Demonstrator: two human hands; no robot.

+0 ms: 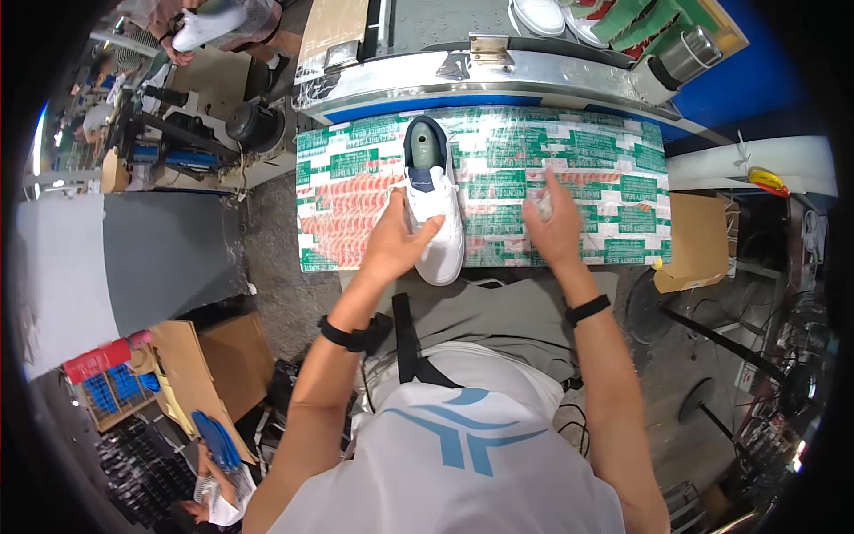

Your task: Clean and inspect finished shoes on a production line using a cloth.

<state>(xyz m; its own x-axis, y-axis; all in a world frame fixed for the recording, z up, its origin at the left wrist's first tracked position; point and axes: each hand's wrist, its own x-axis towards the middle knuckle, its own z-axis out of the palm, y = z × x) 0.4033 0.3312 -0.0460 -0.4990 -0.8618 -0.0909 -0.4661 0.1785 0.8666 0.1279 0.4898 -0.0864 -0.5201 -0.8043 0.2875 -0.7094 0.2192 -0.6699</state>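
A white sneaker (438,233) with a dark lining and a green last or insole (428,147) showing in its opening lies on the taped bench top (507,142), its toe toward me. My left hand (398,233) is closed around the shoe's left side, with the thumb over its upper. To the right of the shoe and apart from it, my right hand (555,222) is slightly blurred above the bench. Its index finger points away from me, and a small whitish thing (543,208) shows between thumb and fingers, too unclear to name.
Beyond the bench runs a metal-edged conveyor (427,83) with more white shoes (539,15) and green cloth. A metal flask (689,58) stands at the far right. Cardboard (698,240) hangs by the bench's right end. At the far left, another person's hand holds a white shoe (209,27).
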